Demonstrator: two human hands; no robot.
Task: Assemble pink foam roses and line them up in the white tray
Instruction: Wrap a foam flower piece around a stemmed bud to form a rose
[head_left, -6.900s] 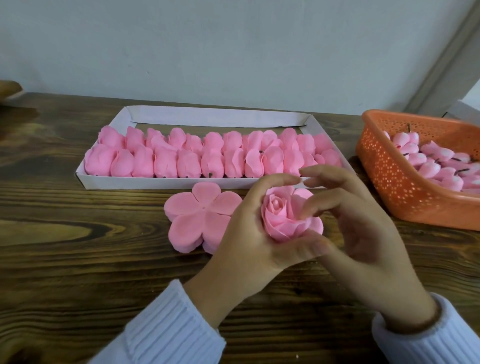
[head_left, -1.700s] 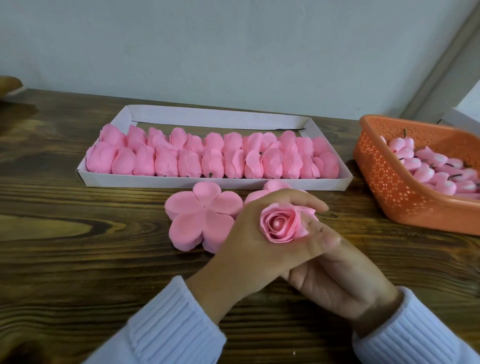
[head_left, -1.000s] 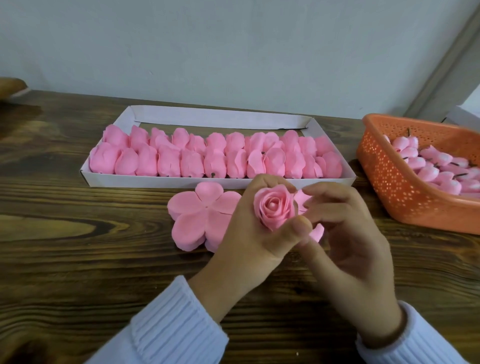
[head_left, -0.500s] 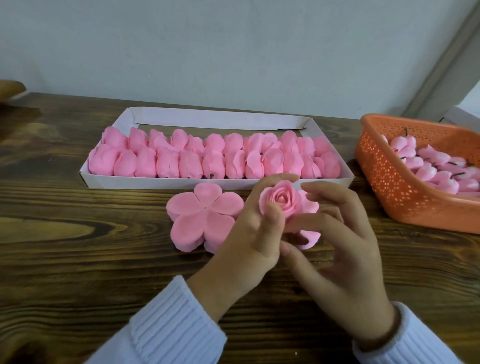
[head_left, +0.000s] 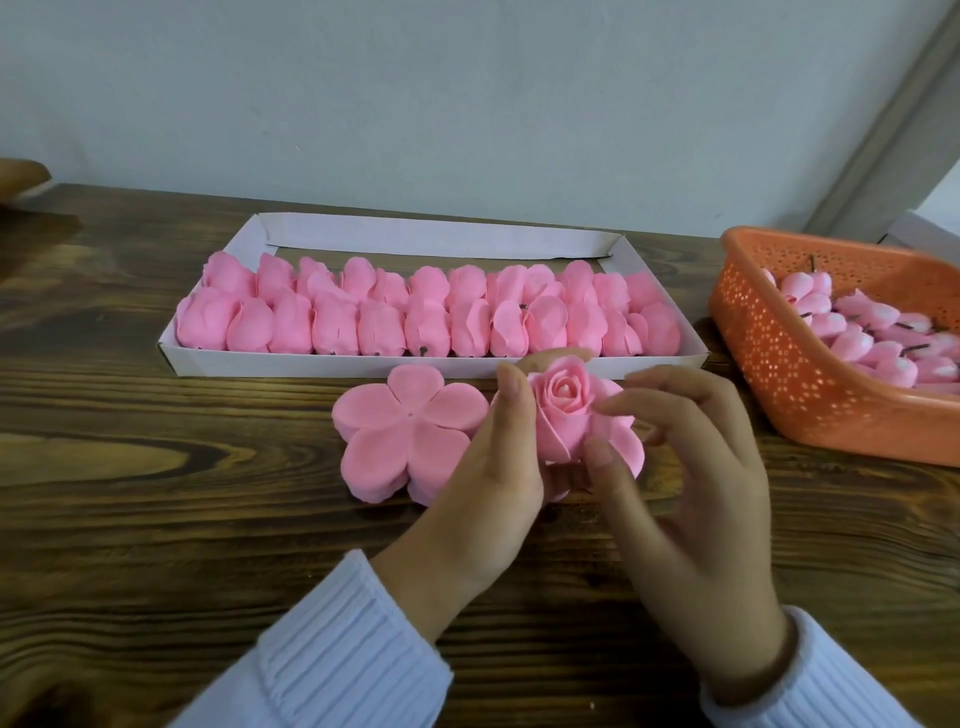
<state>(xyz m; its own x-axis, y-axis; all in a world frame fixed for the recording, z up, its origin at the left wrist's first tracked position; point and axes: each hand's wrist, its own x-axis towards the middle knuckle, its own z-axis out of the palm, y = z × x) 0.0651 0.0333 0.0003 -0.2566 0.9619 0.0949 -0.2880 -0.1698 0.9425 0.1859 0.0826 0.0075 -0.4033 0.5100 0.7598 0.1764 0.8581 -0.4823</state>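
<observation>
A pink foam rose (head_left: 563, 410) with a wound centre and an outer petal layer sits between both hands just in front of the white tray (head_left: 332, 361). My left hand (head_left: 488, 483) grips it from the left, thumb up along its side. My right hand (head_left: 680, 467) pinches its outer petals from the right with thumb and forefinger. A stack of flat five-petal foam pieces (head_left: 410, 436) lies on the table to the left of the rose. Two rows of finished roses (head_left: 426, 317) lie on their sides in the tray.
An orange perforated basket (head_left: 779, 374) holding several pink foam buds with dark stems stands at the right. The dark wooden table (head_left: 156, 519) runs to a pale wall behind the tray. The tray's back strip holds no roses.
The rose has turned in my hands, and its outer petal layer now spreads wider around the centre. My left thumb has moved up along the rose's left side.
</observation>
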